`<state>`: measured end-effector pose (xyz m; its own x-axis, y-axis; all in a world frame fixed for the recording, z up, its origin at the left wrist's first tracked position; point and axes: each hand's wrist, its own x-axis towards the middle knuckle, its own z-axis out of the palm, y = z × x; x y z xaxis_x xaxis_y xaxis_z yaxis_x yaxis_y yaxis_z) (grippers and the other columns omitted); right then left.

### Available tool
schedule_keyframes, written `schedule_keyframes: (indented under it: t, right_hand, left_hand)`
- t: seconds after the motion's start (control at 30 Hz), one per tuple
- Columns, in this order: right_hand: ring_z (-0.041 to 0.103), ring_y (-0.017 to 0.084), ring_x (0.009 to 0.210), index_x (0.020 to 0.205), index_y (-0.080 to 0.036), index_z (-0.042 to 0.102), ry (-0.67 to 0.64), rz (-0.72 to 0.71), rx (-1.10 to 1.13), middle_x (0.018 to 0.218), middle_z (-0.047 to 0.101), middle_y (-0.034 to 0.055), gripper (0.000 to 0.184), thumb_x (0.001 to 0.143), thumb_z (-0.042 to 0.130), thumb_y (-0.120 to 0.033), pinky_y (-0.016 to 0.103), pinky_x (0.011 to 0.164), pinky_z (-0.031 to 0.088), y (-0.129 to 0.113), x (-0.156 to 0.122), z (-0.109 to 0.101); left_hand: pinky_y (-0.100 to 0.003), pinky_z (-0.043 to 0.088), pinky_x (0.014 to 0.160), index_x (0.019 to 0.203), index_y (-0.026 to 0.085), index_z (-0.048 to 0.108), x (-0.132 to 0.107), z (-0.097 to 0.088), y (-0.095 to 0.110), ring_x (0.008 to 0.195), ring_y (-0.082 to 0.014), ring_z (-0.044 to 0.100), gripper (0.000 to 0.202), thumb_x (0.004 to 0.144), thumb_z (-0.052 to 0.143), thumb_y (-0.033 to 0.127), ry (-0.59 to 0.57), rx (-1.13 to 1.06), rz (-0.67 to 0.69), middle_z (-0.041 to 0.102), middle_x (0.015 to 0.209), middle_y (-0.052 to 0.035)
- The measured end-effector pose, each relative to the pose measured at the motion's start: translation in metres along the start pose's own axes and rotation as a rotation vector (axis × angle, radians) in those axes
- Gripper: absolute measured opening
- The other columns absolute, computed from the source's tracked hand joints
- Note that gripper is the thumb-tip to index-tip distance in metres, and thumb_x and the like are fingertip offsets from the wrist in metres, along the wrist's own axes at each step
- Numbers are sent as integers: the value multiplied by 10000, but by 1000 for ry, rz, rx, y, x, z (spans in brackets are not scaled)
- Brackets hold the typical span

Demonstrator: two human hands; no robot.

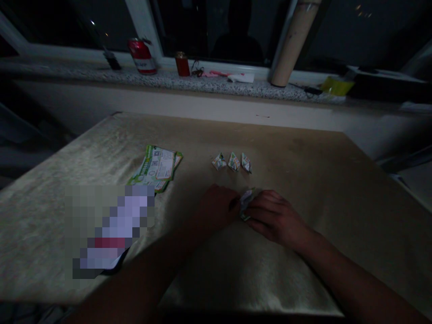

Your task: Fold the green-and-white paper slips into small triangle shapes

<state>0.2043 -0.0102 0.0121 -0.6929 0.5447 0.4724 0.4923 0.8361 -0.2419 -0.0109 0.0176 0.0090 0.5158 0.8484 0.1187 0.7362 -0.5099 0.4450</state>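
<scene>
Both my hands meet at the middle of the table, pinching a small folded piece of printed paper (245,203). My left hand (218,207) closes on its left side, and my right hand (275,218) covers its right side with curled fingers. Just beyond them three small folded paper shapes (232,162) lie in a row. A stack of green-and-white printed leaflets (158,167) lies flat to the left of my hands.
The table (303,171) wears a shiny beige cloth. A blurred-out flat object (111,227) lies at front left. On the window sill (202,83) stand two red cans (141,56), a tall beige roll (293,40) and small clutter.
</scene>
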Motion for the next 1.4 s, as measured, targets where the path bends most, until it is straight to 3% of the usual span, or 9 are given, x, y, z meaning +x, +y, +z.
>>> schedule_keyframes:
  t: [0.23,0.57,0.83,0.97,1.1,1.4]
  right_hand:
    - [679,211,939,1033,-216,712,-84,18,-26,1005,752,53,151,970,577,-238,402,888,505,-1,0,2]
    - [687,201,867,1057,-217,686,-75,159,85,950,761,49,145,973,568,-233,385,844,502,2,-1,4]
    - [686,168,680,888,-232,715,152,532,298,768,738,18,35,870,689,-247,299,657,536,2,-2,19]
    - [705,169,646,928,-221,694,174,626,337,729,748,3,91,839,707,-240,295,644,548,-2,-1,20]
    - [698,167,623,957,-229,678,152,673,259,706,740,-13,141,822,717,-239,296,636,538,-5,1,18]
    - [629,163,600,788,-229,585,94,671,62,653,655,-28,135,814,714,-253,284,588,450,-3,1,18]
  left_hand:
    - [-316,457,786,913,201,757,1,-3,-5,778,-190,672,219,887,588,337,-33,-180,-55,767,865,-27]
    - [-321,457,860,960,214,766,3,-3,-7,839,-193,672,213,897,585,306,-68,-219,-4,770,911,-25]
    - [-338,430,862,970,217,757,3,1,-9,835,-196,668,200,907,598,320,-62,-198,-7,757,903,-19]
    - [-352,423,852,962,195,738,2,3,-9,836,-205,658,221,933,553,314,-64,-140,26,742,892,-34]
    - [-353,426,840,899,180,723,1,1,-6,807,-199,638,235,937,530,310,-87,-63,23,718,850,-49]
    - [-385,424,858,826,188,709,-3,-6,1,797,-210,628,219,899,589,355,-69,-10,-40,703,816,-49]
